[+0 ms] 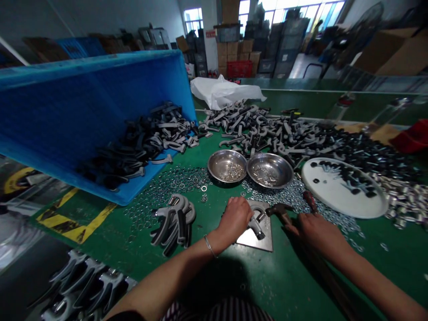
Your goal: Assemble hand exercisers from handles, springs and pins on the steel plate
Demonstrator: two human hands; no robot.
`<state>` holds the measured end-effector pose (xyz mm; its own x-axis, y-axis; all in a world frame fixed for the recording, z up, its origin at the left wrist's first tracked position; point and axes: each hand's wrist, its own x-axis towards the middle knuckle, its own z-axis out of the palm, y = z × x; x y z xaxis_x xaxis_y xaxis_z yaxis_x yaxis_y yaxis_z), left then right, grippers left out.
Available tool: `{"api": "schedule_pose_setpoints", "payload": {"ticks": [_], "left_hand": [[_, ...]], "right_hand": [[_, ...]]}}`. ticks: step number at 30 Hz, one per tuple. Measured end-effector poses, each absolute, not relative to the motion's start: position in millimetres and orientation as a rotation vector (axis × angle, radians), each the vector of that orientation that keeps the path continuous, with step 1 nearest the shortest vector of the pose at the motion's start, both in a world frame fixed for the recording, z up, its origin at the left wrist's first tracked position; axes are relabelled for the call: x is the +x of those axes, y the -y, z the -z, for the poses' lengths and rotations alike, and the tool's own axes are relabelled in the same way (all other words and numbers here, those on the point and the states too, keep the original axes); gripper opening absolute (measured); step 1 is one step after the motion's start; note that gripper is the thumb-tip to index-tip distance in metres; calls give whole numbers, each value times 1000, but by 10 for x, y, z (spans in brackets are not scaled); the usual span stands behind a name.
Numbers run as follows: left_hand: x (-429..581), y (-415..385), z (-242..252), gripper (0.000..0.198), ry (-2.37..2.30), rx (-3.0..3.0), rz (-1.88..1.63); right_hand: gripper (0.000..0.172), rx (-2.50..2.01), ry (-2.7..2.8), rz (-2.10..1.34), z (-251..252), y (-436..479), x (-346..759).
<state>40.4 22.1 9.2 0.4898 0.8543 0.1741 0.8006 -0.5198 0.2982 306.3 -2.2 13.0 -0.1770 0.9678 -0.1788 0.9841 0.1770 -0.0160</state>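
Observation:
My left hand (236, 218) is closed around a grey and black spring hand grip (257, 228), pressing it against a square metal plate (267, 244). Beside its spring lies the head of a claw hammer (281, 211). The fingers of my right hand (316, 232) curl at the hammer's handle just below the head, partly hiding it. A red-handled tool (310, 200) pokes out just beyond that hand; its other end is hidden. Left of my left wrist, several hand grips (175, 223) with springs are piled together.
Two steel bowls (227, 154) of small metal parts and a white oval tray (334, 209) of bolts stand ahead. Loose washers (150, 203) are scattered around. A blue crate (100, 102) of grey handles lies tipped on the left. More handles (257, 127) form a heap behind the bowls.

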Motion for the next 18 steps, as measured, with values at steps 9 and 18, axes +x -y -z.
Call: {"api": "schedule_pose_setpoints", "payload": {"ticks": [9,18], "left_hand": [[366,-191,-239,22,-1132,2773,-254],[254,86,-145,52,-1256,2532,-353]], "right_hand": [[34,2339,-2389,1179,-394,374,3021],[25,2028,-2457,1143,-544,495,2874]]}}
